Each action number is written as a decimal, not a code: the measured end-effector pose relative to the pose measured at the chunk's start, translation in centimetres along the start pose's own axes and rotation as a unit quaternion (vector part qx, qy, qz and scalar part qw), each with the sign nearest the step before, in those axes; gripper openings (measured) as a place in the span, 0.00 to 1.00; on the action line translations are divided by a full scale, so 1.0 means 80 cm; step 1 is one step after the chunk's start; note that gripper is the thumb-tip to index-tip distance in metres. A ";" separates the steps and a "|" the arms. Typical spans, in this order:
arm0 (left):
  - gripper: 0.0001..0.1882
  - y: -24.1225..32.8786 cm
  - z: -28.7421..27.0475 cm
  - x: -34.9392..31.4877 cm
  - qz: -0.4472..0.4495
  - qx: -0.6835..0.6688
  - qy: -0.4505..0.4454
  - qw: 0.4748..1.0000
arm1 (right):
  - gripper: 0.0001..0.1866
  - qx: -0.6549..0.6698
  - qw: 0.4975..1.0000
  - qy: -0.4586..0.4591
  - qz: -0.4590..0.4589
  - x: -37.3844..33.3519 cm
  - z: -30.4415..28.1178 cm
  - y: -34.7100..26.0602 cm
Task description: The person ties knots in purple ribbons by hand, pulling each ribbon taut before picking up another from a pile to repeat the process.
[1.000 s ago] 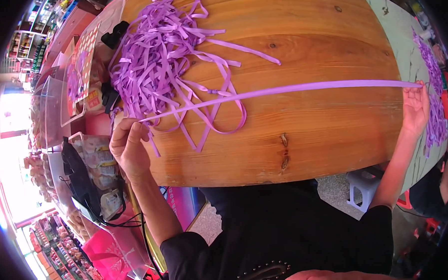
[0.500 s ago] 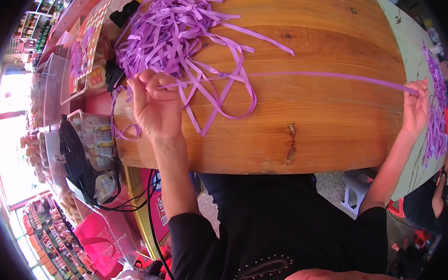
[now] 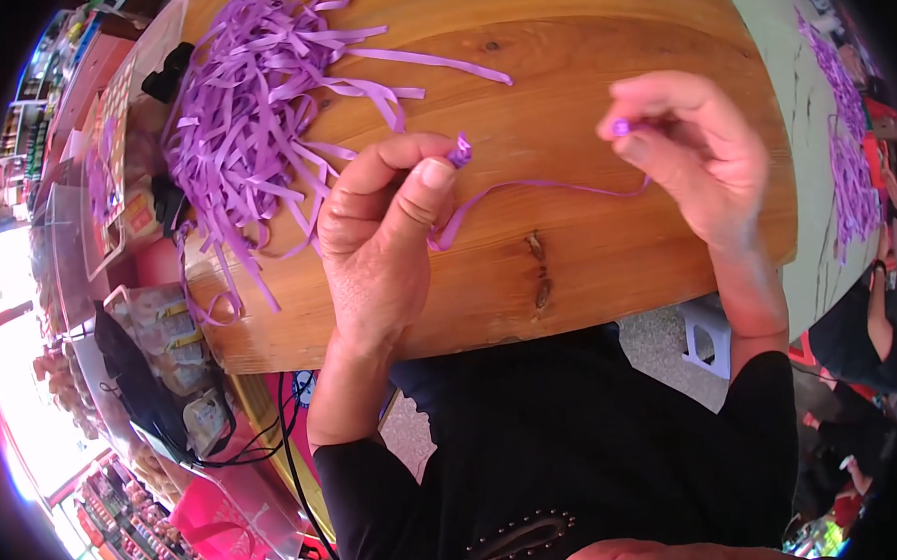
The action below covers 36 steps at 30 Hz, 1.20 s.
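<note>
A purple ribbon (image 3: 544, 183) hangs slack in a curve between my two hands, above the wooden table. My left hand (image 3: 381, 233) pinches one end of it between thumb and forefinger, where a small crumpled or knotted bit sticks up. Between the fingertips of my right hand (image 3: 698, 149) sits another small purple bit, the ribbon trailing down from near it. A big tangled heap of purple ribbons (image 3: 251, 108) lies beyond my left hand, with loose strands reaching right across the wood.
The wooden table (image 3: 617, 253) has a rounded near edge. More purple ribbons (image 3: 848, 152) lie on a pale marbled table at the right. To the left stand a clear plastic box (image 3: 166, 332), a black bag and dark cables. A grey stool (image 3: 706, 339) is beneath the right side.
My right hand has come in from the far right toward my left hand. The ribbon, stretched taut before, now sags. The left hand has turned and moved right, away from the heap.
</note>
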<state>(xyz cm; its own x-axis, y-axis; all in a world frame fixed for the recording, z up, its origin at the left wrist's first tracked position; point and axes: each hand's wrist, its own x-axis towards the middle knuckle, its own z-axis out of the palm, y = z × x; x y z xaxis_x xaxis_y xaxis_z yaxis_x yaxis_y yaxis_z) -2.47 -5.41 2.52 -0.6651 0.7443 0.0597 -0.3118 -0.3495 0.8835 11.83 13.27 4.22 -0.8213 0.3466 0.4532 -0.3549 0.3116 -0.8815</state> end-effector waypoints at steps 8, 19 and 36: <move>0.08 -0.016 0.013 -0.004 -0.038 0.008 -0.012 0.999 | 0.23 -0.080 0.992 -0.092 -0.022 0.010 0.025 -0.002; 0.05 -0.027 0.028 -0.004 -0.067 -0.052 -0.034 0.996 | 0.16 -0.108 0.983 -0.105 -0.107 0.015 0.028 0.013; 0.05 -0.034 0.008 0.001 -0.055 0.027 -0.107 0.992 | 0.12 -0.158 0.976 -0.112 -0.098 0.009 0.027 0.015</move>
<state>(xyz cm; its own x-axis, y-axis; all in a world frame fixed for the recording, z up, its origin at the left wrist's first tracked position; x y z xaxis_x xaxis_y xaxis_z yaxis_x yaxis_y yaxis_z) -1.28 -4.03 0.40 -0.4677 0.8823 0.0533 -0.3347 -0.2326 0.9132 9.87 11.95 3.20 -0.8417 0.0615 0.5365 -0.3877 0.6226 -0.6797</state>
